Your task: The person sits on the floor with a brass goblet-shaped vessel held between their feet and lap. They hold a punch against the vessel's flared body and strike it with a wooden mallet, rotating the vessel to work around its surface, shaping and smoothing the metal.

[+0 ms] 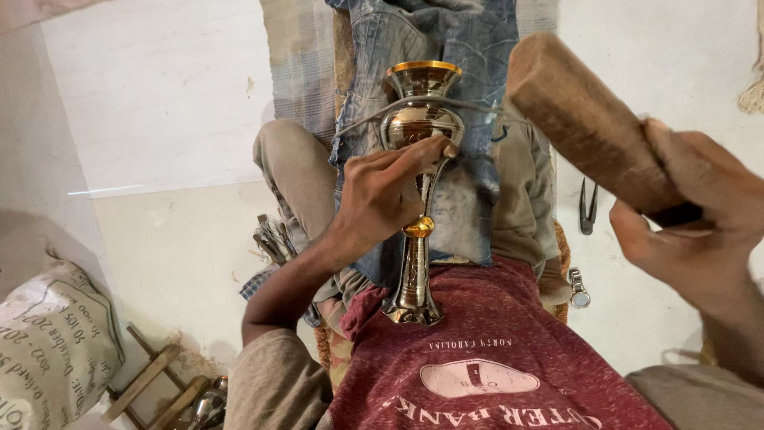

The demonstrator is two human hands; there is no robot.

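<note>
Landmark: the brass vase stand (417,191), a tall polished metal piece with a gold-rimmed cup at top, bulbous body, thin stem with a gold knob, flared foot resting against the maroon t-shirt (493,358); it lies along the person's lap on a blue denim cloth (469,48). Far left of the stand, a printed woven sack (52,342) on the pale floor (159,103). Lower left of the stand, a small wooden frame (147,382) and some shiny metal parts (208,406), blurry. Just left of the stem, a bundle of metal tools (273,237) beside the bent knee. Left hand (382,195) lies on the stand, fingers wrapped over the bulb's lower part and upper stem, thumb tip on the bulb, gripping it steady. A thin cord (362,119) runs across the bulb. Right of the stand, raised, a wooden mallet (585,119), blurred, held by the right hand (692,215), which is closed round its lower end. Below the mallet, right of the stand, small black snips (587,207) on the floor, and a wristwatch (578,288) near the right thigh.
</note>
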